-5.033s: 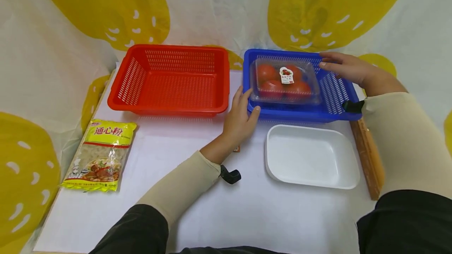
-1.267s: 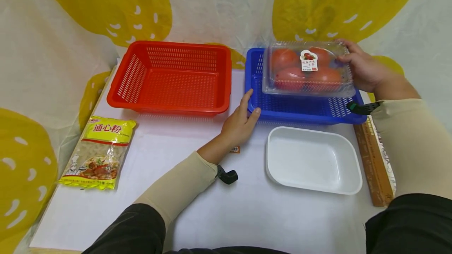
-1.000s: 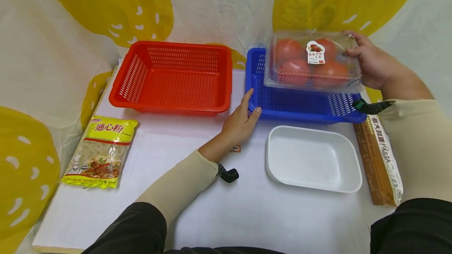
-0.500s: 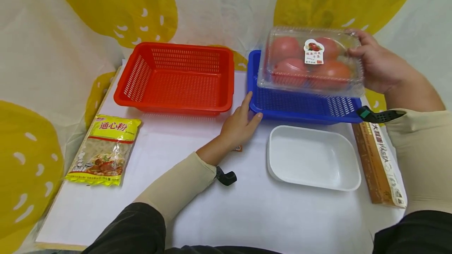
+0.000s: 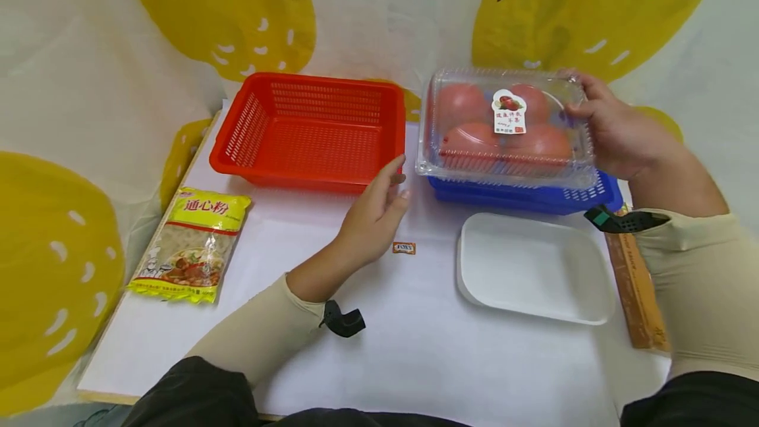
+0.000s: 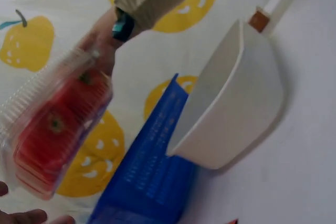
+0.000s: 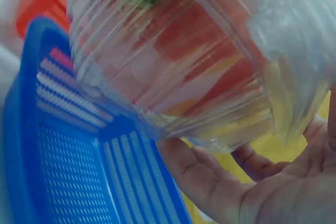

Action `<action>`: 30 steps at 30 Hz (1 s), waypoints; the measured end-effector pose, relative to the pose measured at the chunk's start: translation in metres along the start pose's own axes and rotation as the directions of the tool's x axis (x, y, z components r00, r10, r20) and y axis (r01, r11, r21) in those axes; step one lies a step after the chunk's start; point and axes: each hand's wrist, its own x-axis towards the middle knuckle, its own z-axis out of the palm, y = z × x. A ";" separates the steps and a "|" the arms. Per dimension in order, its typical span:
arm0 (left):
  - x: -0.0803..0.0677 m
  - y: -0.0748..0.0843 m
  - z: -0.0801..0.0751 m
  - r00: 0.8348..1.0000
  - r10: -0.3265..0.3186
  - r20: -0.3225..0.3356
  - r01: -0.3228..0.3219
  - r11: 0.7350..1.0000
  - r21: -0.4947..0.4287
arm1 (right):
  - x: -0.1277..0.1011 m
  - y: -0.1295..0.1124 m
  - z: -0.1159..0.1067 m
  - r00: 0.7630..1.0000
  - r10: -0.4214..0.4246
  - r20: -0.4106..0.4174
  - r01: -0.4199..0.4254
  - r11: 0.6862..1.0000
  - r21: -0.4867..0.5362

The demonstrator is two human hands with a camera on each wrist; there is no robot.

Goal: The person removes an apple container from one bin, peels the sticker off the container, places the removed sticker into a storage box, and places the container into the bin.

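My right hand (image 5: 622, 127) grips the right end of a clear plastic box of tomatoes (image 5: 441, 170), which bears a white label. This box is held above the blue basket (image 5: 504, 199) and hides most of it in the head view. From the right wrist, the ribbed side of the box (image 7: 115, 51) shows close up over the blue basket (image 7: 68, 171). My left hand (image 5: 370, 219) holds nothing, its fingers loosely bent near the red basket's front right corner. In the left wrist view its fingertips (image 6: 31, 216) show at the lower left, below the tomato box (image 6: 52, 124).
The red basket (image 5: 314, 150) stands left of the blue one. A yellow bag of macaroni (image 5: 192, 246) lies at left. A white tray (image 5: 536, 269) sits in front of the blue basket, with a brown pasta box (image 5: 637, 295) to its right. A small orange packet (image 5: 404, 248) lies mid-table.
My right hand took hold of the tomato box and lifted it from the blue basket, then brought it slightly left and nearer. My left hand came off the blue basket's rim, moving left.
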 end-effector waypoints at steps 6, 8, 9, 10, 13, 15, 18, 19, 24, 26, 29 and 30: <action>0.006 -0.001 -0.031 0.995 0.072 -0.073 -0.082 0.988 -0.133 | -0.001 0.006 0.027 0.993 0.092 -0.078 -0.097 0.993 -0.071; 0.009 -0.001 -0.040 0.995 0.068 -0.069 -0.081 0.977 -0.198 | -0.001 0.010 0.035 0.990 0.101 -0.095 -0.108 0.992 -0.070; 0.010 -0.001 -0.044 0.996 0.065 -0.067 -0.078 0.971 -0.224 | 0.000 0.013 0.039 0.992 0.093 -0.084 -0.099 0.992 -0.073; 0.011 0.000 -0.048 0.996 0.063 -0.063 -0.077 0.966 -0.249 | 0.000 0.016 0.043 0.994 0.087 -0.070 -0.092 0.993 -0.079; 0.013 0.003 -0.057 0.996 0.065 -0.053 -0.077 0.958 -0.276 | 0.001 0.025 0.053 0.998 0.065 -0.022 -0.067 0.992 -0.105; 0.015 0.005 -0.062 0.996 0.071 -0.048 -0.082 0.957 -0.277 | 0.001 0.031 0.059 0.998 0.056 0.000 -0.056 0.992 -0.112; 0.016 0.008 -0.068 0.996 0.079 -0.039 -0.087 0.961 -0.261 | 0.000 0.040 0.069 0.998 0.054 -0.022 -0.056 0.994 -0.099; 0.016 0.008 -0.070 0.996 0.077 -0.039 -0.084 0.964 -0.252 | 0.000 0.043 0.072 0.998 0.051 -0.029 -0.053 0.995 -0.090; 0.014 0.009 -0.081 0.997 0.048 -0.059 -0.056 0.986 -0.154 | 0.002 0.055 0.088 0.998 0.052 -0.031 -0.054 0.996 -0.064; 0.011 0.008 -0.086 0.997 0.035 -0.064 -0.043 0.990 -0.131 | 0.003 0.060 0.094 0.998 0.062 -0.031 -0.063 0.996 -0.059; 0.006 0.007 -0.094 0.998 0.015 -0.062 -0.023 0.991 -0.131 | 0.006 0.067 0.106 0.996 0.073 -0.049 -0.077 0.994 -0.082; 0.004 0.007 -0.097 0.998 0.006 -0.058 -0.014 0.991 -0.132 | 0.006 0.070 0.110 0.996 0.075 -0.056 -0.080 0.993 -0.090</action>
